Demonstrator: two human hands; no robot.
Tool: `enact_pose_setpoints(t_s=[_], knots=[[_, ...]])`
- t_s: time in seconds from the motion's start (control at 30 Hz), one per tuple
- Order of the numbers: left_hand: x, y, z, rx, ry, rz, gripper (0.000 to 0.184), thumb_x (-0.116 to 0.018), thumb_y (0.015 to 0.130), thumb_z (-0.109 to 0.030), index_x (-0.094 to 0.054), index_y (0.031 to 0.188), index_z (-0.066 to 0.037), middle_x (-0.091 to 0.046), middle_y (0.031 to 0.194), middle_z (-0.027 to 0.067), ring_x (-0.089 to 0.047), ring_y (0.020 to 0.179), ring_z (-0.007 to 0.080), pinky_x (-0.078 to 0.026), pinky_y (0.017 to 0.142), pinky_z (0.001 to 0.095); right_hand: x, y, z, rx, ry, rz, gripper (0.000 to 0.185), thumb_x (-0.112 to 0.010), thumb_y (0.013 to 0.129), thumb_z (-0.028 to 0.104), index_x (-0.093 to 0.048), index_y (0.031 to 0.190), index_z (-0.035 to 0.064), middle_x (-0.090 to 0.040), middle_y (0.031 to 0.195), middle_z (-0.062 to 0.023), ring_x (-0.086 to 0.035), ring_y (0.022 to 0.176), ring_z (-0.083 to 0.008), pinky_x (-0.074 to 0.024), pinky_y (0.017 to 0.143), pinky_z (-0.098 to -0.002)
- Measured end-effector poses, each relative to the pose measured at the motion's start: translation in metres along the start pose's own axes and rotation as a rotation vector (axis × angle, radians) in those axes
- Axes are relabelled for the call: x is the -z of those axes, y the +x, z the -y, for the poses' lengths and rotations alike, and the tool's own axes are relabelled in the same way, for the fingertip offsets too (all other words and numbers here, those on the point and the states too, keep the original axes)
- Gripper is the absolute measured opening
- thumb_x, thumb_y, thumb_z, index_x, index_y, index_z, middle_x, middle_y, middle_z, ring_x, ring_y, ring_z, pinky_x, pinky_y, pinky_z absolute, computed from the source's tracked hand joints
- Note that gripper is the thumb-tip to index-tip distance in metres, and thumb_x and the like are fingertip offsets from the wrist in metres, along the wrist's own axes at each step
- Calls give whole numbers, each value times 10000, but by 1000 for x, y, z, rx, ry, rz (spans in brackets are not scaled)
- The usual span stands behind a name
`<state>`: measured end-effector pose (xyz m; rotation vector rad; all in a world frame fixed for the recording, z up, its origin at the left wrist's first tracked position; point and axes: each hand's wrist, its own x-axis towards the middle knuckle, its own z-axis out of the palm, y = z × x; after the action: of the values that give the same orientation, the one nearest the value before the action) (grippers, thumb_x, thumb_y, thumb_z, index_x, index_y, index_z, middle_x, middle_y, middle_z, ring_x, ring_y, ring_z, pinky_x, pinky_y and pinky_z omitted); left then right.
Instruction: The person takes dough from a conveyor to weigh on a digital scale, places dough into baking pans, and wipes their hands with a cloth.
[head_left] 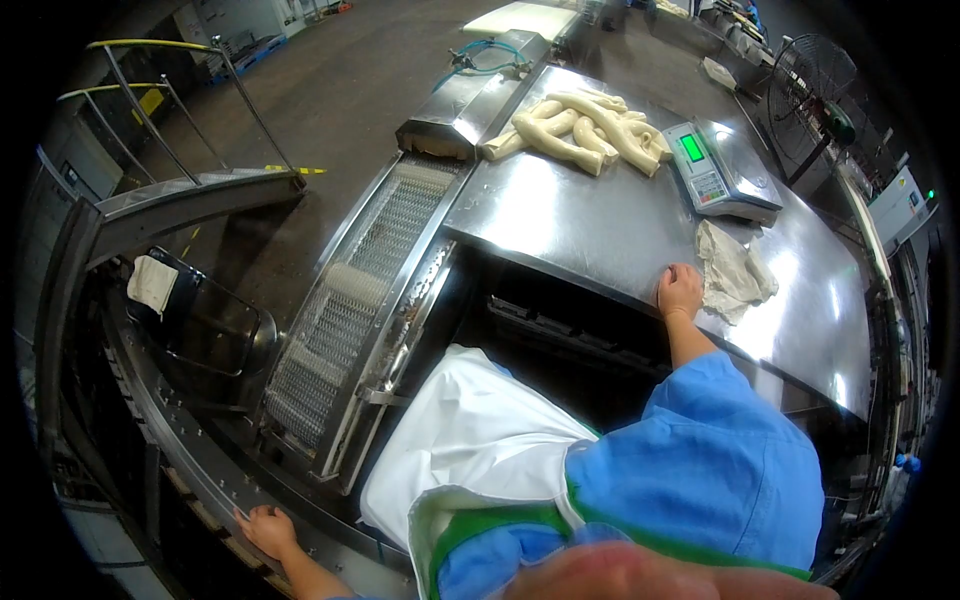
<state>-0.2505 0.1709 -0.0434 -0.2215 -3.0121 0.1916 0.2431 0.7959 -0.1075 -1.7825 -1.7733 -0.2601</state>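
Note:
My right hand [681,290] rests on the front edge of the steel table [560,225], its fingers curled down; whether anything is under them is hidden. Just right of it lies a crumpled beige cloth [732,270]. At the lower left my left hand [266,529] lies on a dark metal rail [215,487], fingers spread and holding nothing. Several thick, pale dough-like rolls [580,128] are piled at the far side of the table. Beside them stands a digital scale [722,170] with a lit green display.
A wire mesh conveyor [345,290] runs left of the table. A black chair [215,325] with a pale cloth [152,284] stands further left, below yellow-topped railings [150,110]. A fan [812,85] is at the back right.

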Motion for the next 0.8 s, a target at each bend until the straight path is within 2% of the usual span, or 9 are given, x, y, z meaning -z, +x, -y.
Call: enact_pose_setpoints(t_s=[0.3, 0.53, 0.8], knots=[[1, 0, -2, 19, 44, 19, 163, -685, 770, -148, -712, 902, -57, -640, 1136, 72, -274, 1388, 296, -294, 1096, 458, -5, 1, -5, 43, -6, -27, 155, -598, 808, 225, -668, 905, 127, -636, 996, -69, -582, 974, -296, -461, 845, -415], [-5, 2, 2, 19, 35, 22, 153, -676, 776, -150, -714, 899, -67, -637, 1145, 65, -273, 1388, 296, -289, 1100, 456, -5, 2, -5, -14, -9, 14, 155, -588, 804, 243, -672, 904, 160, -639, 1030, -49, -580, 1012, -275, -461, 867, -401], [-3, 1, 0, 18, 33, 14, 159, -676, 770, -146, -715, 903, -69, -637, 1140, 64, -277, 1386, 298, -286, 1109, 422, -4, 1, -3, -13, -13, 2, 143, -597, 800, 235, -675, 896, 163, -643, 1024, -44, -585, 1007, -271, -469, 857, -399]])
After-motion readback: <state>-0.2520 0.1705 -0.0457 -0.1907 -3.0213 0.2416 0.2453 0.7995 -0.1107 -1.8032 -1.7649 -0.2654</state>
